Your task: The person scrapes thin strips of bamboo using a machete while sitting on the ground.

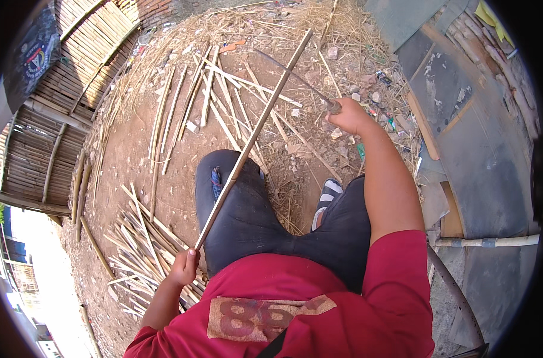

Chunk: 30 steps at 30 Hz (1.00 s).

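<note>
My left hand is closed round the near end of a long bamboo strip. The strip slants away over my left knee, its far end up and to the right. In my right hand, held out ahead with the arm stretched, is the handle of a long-bladed knife. Its thin, slightly curved blade points to the far left and crosses the strip near the strip's far end. Whether blade and strip touch, I cannot tell.
Split bamboo strips lie loose on the dirt ahead. A denser pile of strips is at my left. Woven bamboo panels stand far left. Dark flat sheets lie along the right, with straw and rubble at the far side.
</note>
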Tool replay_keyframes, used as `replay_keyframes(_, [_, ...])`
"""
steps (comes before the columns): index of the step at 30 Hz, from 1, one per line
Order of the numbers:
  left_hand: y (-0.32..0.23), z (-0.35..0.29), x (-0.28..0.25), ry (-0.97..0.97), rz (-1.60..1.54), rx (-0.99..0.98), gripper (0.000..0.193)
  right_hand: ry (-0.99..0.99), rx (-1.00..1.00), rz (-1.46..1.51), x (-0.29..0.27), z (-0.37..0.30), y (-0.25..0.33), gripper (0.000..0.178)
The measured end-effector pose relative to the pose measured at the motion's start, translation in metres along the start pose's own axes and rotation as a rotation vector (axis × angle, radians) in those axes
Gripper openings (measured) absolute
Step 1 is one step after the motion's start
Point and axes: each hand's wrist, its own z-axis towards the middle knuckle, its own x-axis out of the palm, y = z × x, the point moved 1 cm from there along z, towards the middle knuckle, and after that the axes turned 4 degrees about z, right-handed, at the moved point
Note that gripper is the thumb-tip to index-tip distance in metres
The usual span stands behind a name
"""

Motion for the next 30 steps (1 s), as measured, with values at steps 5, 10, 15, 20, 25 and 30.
replay_keyframes(5, [-0.014, -0.009, 0.004, 0.0, -0.037, -0.018, 0.052, -0.055, 0.025, 0.083, -0.002, -0.009, 0.016, 0.034])
replay_keyframes(10, [-0.02, -0.008, 0.01, -0.184, 0.351, 0.141, 0.043, -0.082, -0.222, -0.223, -0.005, -0.043, 0.072, 0.035])
replay_keyframes(15, [-0.026, -0.008, 0.015, -0.246, 0.462, 0.064, 0.036, -0.086, 0.029, -0.015, -0.027, -0.021, 0.009, 0.04])
replay_keyframes(20, [-0.026, -0.008, 0.009, -0.185, 0.38, 0.075, 0.04, -0.149, -0.142, -0.065, -0.009, -0.03, 0.039, 0.033])
replay_keyframes(25, [-0.024, -0.008, 0.001, -0.139, 0.358, 0.066, 0.042, 0.223, -0.388, -0.381, 0.037, -0.037, 0.083, 0.026])
replay_keyframes(30, [-0.019, -0.003, 0.007, -0.176, 0.327, 0.054, 0.041, -0.119, 0.01, 0.036, -0.01, -0.007, 0.01, 0.029])
